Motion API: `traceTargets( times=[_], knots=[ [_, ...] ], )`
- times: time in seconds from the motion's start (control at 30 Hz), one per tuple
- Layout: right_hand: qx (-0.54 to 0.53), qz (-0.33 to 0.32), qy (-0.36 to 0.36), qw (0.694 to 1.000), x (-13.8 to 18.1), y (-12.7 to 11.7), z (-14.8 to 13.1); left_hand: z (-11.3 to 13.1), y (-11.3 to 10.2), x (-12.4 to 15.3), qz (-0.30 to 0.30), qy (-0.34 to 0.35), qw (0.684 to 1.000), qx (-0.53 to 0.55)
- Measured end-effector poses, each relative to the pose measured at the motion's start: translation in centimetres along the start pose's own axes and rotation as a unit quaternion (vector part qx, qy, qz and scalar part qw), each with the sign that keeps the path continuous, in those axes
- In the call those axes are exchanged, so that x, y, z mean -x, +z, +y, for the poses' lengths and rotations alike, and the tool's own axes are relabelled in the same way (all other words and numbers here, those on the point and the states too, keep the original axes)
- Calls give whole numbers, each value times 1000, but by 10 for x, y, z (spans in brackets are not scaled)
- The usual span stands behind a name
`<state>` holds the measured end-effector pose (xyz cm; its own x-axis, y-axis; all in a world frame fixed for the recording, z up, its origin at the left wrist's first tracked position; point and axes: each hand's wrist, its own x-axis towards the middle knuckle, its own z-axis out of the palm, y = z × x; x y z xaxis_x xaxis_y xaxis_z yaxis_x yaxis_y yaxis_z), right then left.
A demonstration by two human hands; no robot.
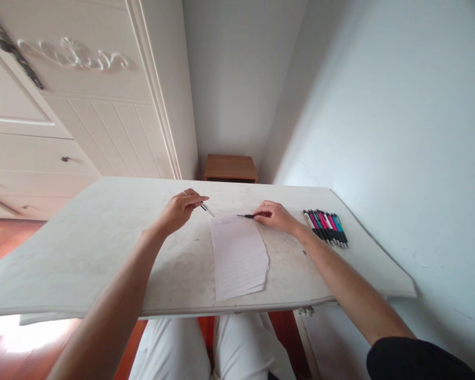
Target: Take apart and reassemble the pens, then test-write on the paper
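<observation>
My left hand (pixel 184 209) is closed around a slim pen piece (pixel 206 208), dark near the fingers and pale towards its end. That end points down to the right, close to the top edge of some lined paper sheets (pixel 239 256). Across from it, my right hand (pixel 275 215) pinches a thin black pen piece (pixel 245 216) whose narrow tip points left over the paper's top. I cannot make out exactly which pen parts these are. The sheets are loosely stacked, with a ragged right edge and faint marks along the top.
Several pens (pixel 326 228) with coloured barrels and black grips lie in a row at the right of the white table (pixel 103 248). A pale wall (pixel 411 158) borders the right side. A white cabinet (pixel 103 111) and a small brown wooden stand (pixel 230 167) are beyond the far edge.
</observation>
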<state>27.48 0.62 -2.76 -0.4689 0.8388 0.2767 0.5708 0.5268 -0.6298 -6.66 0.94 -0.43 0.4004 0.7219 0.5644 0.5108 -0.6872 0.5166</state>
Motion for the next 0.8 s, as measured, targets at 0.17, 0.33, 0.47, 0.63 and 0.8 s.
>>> traceTargets(
  times=[0.17,0.33,0.47,0.63,0.8],
  knots=[
    [5,0,-3,1000,0,0,-1,0,2,0,-11,-8,1000,-10],
    [5,3,-3,1000,0,0,1,-2,-5,1,-35,-59,997,-22],
    [8,1,0,1000,0,0,-1,-7,-18,4,-78,-149,985,-39],
    [12,1,-5,1000,1,0,-1,-15,-26,8,-130,-217,966,-48],
    [3,15,-9,1000,1,1,-1,-20,-25,10,-159,-223,960,-59]
  ],
)
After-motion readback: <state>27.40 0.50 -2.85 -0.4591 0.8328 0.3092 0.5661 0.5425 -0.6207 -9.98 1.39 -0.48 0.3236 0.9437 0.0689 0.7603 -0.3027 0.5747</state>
